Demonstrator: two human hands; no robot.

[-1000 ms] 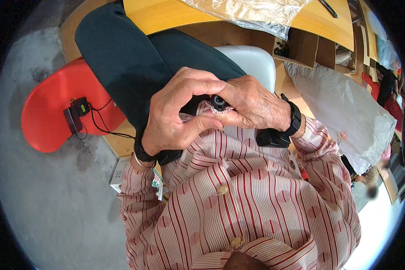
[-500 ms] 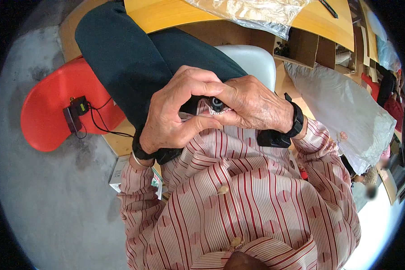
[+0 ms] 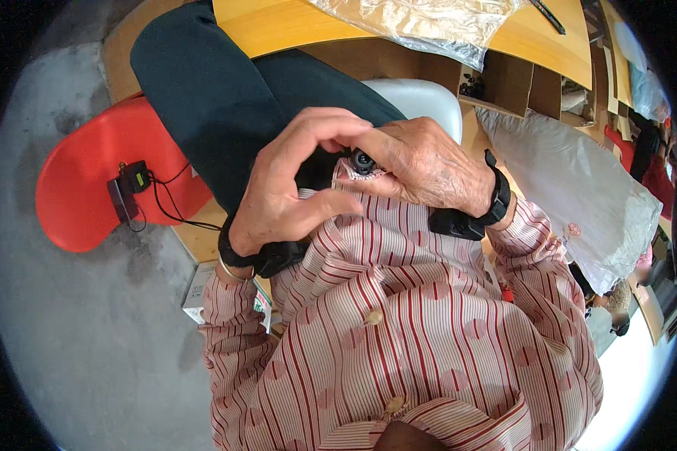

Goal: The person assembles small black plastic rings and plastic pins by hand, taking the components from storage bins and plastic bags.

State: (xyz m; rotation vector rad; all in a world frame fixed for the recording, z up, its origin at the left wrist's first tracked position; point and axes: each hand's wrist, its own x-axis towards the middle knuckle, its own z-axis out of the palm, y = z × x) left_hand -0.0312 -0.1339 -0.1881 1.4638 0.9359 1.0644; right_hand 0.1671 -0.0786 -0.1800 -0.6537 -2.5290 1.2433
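My right hand (image 3: 436, 165) is closed in a pinch around a small black round piece (image 3: 363, 161) with a ringed, disc-like end. Thumb and forefinger hold it in front of my striped shirt (image 3: 406, 301). Opposite it, my left hand (image 3: 282, 184) arches with its thumb stretched out apart from the curled fingers. Its fingertips meet the right forefinger near the top, and no object shows between its thumb and fingers. The far side of the black piece is hidden by my right fingers.
A yellow table (image 3: 293, 26) lies ahead with clear plastic sheeting (image 3: 429, 30) and a black pen (image 3: 549, 16). Beneath are cardboard boxes (image 3: 508, 83). A red chair (image 3: 75, 188) at left carries a black cabled device (image 3: 132, 184). A white plastic bag (image 3: 572, 180) lies right.
My left thumb has drawn away from the right hand, widening the left hand's gap. More of the black piece's round end shows, still in my right hand.
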